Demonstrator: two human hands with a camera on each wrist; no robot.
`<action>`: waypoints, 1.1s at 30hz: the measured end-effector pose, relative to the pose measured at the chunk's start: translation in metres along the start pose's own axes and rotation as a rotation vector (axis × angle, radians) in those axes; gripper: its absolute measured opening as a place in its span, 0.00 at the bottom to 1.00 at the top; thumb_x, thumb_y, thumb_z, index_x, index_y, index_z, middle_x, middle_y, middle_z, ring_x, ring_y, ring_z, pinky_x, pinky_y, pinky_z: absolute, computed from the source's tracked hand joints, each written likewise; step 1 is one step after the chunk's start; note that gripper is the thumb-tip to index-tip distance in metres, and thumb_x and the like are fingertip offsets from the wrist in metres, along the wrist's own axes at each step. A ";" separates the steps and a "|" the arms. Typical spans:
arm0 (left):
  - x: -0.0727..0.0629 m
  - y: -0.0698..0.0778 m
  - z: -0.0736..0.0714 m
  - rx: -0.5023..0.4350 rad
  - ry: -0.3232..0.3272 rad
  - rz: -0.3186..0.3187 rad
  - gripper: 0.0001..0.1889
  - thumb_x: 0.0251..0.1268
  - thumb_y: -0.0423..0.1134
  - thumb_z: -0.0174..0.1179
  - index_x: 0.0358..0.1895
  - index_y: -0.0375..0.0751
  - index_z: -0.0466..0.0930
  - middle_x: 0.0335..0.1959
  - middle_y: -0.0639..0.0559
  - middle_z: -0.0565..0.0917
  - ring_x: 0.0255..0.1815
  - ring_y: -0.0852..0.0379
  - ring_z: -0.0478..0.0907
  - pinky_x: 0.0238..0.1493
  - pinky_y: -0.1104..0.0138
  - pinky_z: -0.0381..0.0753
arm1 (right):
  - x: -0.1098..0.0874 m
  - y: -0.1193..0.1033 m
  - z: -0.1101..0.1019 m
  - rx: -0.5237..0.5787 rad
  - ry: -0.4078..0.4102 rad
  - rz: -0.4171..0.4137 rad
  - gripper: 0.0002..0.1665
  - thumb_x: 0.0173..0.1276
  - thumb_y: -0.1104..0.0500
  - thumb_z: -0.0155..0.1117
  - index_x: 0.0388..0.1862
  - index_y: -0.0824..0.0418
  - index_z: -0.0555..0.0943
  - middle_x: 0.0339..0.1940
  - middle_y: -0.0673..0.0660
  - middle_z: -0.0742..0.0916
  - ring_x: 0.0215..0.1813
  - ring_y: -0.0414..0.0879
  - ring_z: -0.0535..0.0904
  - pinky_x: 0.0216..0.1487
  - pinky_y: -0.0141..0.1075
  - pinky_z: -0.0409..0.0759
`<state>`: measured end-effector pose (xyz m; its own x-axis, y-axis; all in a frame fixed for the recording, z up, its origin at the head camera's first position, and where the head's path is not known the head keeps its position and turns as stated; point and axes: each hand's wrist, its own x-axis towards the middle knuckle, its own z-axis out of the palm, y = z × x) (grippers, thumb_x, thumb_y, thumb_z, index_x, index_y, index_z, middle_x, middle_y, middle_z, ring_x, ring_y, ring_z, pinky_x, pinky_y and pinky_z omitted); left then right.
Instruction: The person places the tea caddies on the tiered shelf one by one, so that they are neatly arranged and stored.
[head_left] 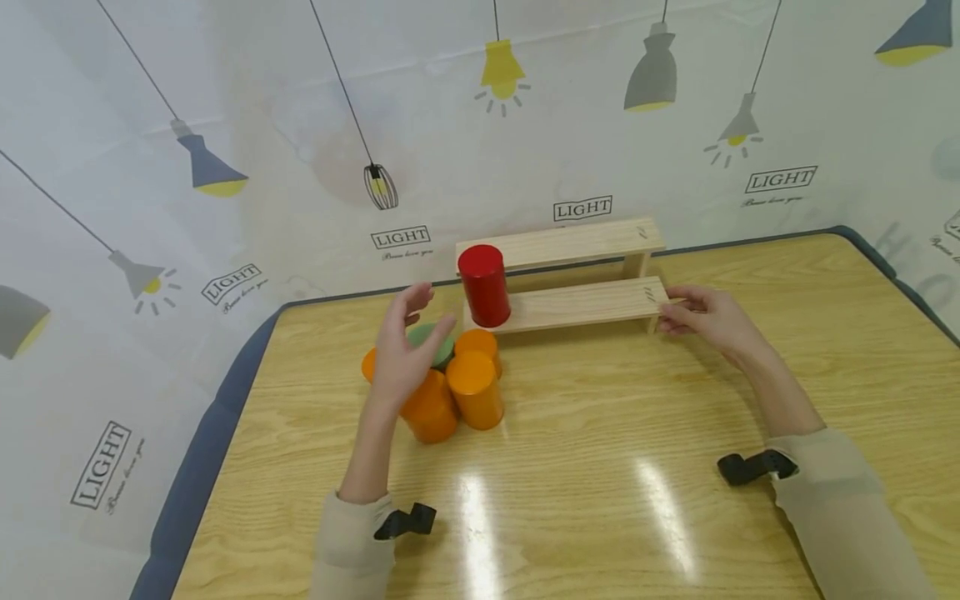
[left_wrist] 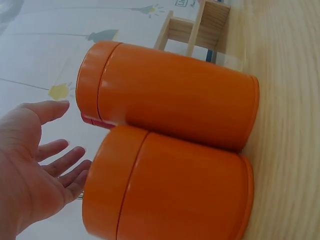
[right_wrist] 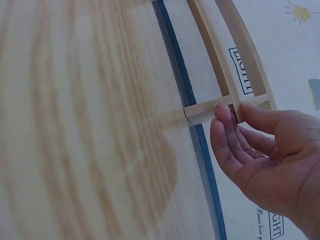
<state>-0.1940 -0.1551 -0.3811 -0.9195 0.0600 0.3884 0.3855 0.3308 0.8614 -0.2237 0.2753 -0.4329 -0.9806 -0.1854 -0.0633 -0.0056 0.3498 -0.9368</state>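
Observation:
A two-step wooden shelf (head_left: 585, 305) stands at the back of the table, with a red canister (head_left: 486, 287) upright on the left end of its lower step. My right hand (head_left: 708, 321) pinches the right end of that lower step; the right wrist view shows the thumb (right_wrist: 260, 116) on one face and fingertips on the other. Over a cluster of several orange canisters (head_left: 477, 396) hovers my left hand (head_left: 401, 354), fingers spread and nothing in its grasp. Among them is a canister with a green lid (head_left: 429, 337), partly hidden by the hand.
The wood-grain table (head_left: 585, 492) has a blue padded edge (head_left: 202, 442) along its left and back sides. A white curtain (head_left: 300, 108) printed with lamps hangs behind it. Each sleeve carries a black wrist camera (head_left: 408, 522).

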 end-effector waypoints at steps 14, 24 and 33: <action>-0.016 -0.014 -0.017 0.080 -0.082 0.030 0.27 0.67 0.40 0.68 0.66 0.37 0.72 0.60 0.44 0.78 0.61 0.47 0.73 0.62 0.49 0.72 | 0.000 0.004 -0.001 0.002 -0.003 0.002 0.37 0.80 0.55 0.56 0.75 0.78 0.58 0.52 0.72 0.82 0.43 0.41 0.86 0.49 0.38 0.85; -0.032 -0.018 -0.028 0.125 -0.165 0.066 0.29 0.63 0.35 0.71 0.65 0.33 0.72 0.59 0.39 0.78 0.56 0.42 0.75 0.57 0.47 0.76 | 0.002 0.005 0.000 0.004 -0.003 -0.003 0.36 0.80 0.55 0.55 0.75 0.78 0.59 0.53 0.72 0.82 0.43 0.40 0.86 0.49 0.38 0.85; -0.041 -0.023 -0.038 0.139 -0.261 0.069 0.29 0.63 0.34 0.71 0.66 0.33 0.73 0.55 0.40 0.79 0.55 0.45 0.76 0.55 0.50 0.76 | 0.002 0.004 -0.001 0.003 -0.008 0.002 0.37 0.80 0.55 0.55 0.75 0.77 0.58 0.53 0.72 0.82 0.43 0.40 0.86 0.49 0.38 0.85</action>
<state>-0.1621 -0.2012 -0.4043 -0.8871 0.3212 0.3315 0.4500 0.4420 0.7760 -0.2257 0.2774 -0.4367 -0.9790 -0.1920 -0.0680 -0.0030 0.3475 -0.9377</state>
